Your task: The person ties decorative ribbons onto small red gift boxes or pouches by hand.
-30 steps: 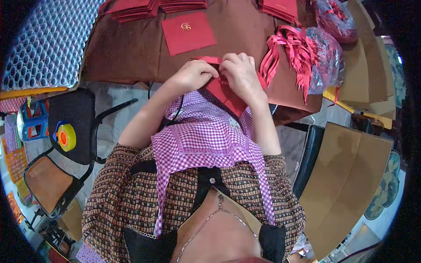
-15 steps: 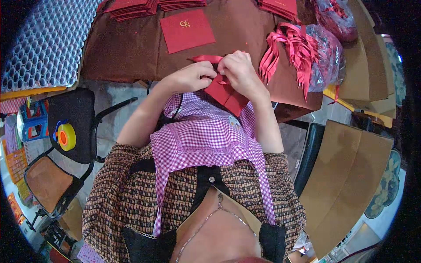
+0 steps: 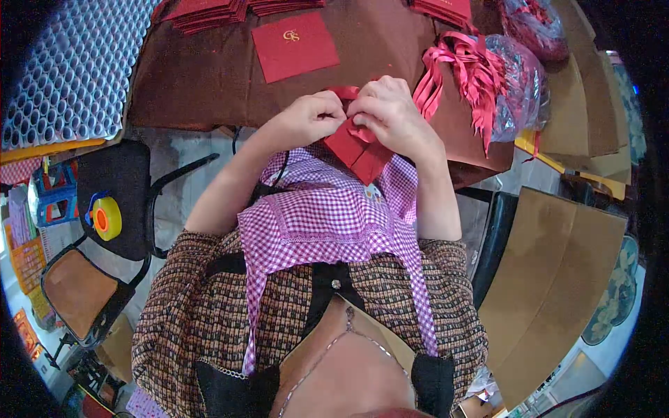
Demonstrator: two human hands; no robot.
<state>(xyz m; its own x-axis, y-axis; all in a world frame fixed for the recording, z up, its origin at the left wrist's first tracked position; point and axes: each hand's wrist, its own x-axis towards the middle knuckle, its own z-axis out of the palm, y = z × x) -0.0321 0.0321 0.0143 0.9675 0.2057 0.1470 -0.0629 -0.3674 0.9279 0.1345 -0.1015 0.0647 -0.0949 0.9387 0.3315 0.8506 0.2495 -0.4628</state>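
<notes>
Just over the table's near edge, both my hands work close together at a red ribbon [image 3: 343, 91] on a red folded card envelope [image 3: 357, 157]. My left hand [image 3: 312, 117] is closed in a pinch at the ribbon, by the envelope's upper left side. My right hand [image 3: 391, 113] has its fingers curled over the envelope's top, with ribbon at the fingertips. The exact grip and any knot are hidden by the fingers. The envelope's lower corner points down in front of the purple checked apron [image 3: 327, 216]. Another red envelope with gold lettering [image 3: 296, 52] lies flat beyond my left hand.
Stacks of red envelopes [image 3: 202, 15] lie at the back of the brown-covered table [image 3: 195, 90]. To the right hang loose red ribbons [image 3: 474, 83] beside a clear plastic bag [image 3: 523, 90]. A board of round tubes [image 3: 70, 76], a chair [image 3: 111, 202] with tape [image 3: 106, 218], and cardboard [image 3: 557, 292] flank me.
My right hand has shifted slightly right and down, its fingers turning over the ribbon. Ribbon now shows below its fingers, and less of it sticks out at the left.
</notes>
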